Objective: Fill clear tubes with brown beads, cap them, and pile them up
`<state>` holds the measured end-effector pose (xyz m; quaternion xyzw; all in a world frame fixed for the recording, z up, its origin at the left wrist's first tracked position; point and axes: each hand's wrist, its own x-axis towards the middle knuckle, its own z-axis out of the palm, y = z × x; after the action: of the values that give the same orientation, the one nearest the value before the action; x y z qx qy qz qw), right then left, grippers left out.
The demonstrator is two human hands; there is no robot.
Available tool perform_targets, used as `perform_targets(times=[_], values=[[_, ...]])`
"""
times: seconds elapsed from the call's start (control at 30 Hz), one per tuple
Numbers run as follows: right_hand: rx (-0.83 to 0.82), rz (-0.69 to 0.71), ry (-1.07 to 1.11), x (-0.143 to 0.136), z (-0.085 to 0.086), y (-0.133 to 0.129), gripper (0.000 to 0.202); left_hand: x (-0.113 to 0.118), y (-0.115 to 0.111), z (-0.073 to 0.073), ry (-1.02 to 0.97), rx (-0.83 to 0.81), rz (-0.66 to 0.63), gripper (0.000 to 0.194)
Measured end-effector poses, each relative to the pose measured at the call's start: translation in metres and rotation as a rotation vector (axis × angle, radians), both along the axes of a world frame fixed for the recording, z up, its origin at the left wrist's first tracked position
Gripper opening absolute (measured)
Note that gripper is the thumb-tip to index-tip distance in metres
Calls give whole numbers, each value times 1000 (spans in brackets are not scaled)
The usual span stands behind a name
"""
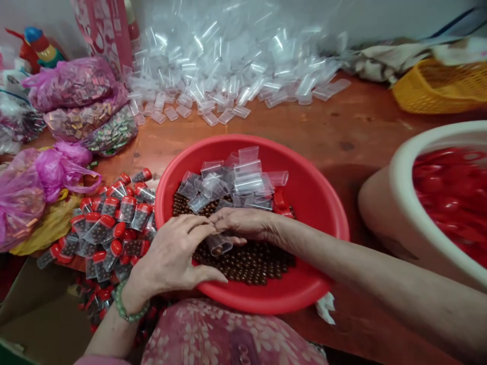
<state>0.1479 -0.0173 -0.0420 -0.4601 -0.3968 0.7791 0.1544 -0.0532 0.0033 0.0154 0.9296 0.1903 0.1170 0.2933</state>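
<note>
My right hand [243,224] reaches over a red plastic basin [323,203]. Its fingers curl around a small clear plastic container [220,247], whose open mouth faces me with brown balls inside. My left hand [173,253] lies over the basin's left rim, thumb held apart, fingertips meeting the right fingers by the container. How firmly the left fingers touch the container is partly hidden. Beneath both hands, glossy brown balls [247,266] cover the basin floor. More clear empty containers [247,177] lie piled at its far side, beside a few red caps [280,202].
Filled, red-capped containers [110,218] are heaped left of the basin, above a cardboard box [41,319]. Clear containers [228,76] pile along the wall. Pink bags [72,83] stand far left. At right are a white tub [380,197] of red caps and a yellow basket [422,91].
</note>
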Motion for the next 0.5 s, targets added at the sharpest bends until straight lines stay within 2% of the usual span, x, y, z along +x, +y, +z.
perform_targets(times=[0.03,0.1,0.17,0.33,0.5], values=[[12,-30,30,0,1,0,13,2,-3,-2,24,16,24,64],[33,-85,78,0,3,0,15,8,-8,-6,27,42,91,41],[49,-132,112,0,6,-2,17,12,-10,-8,-42,13,156,23],[99,-207,135,4,25,-5,18,12,-8,2,-253,-231,203,17],[179,-250,87,10,43,-8,14,11,-10,5,-320,-255,245,17]])
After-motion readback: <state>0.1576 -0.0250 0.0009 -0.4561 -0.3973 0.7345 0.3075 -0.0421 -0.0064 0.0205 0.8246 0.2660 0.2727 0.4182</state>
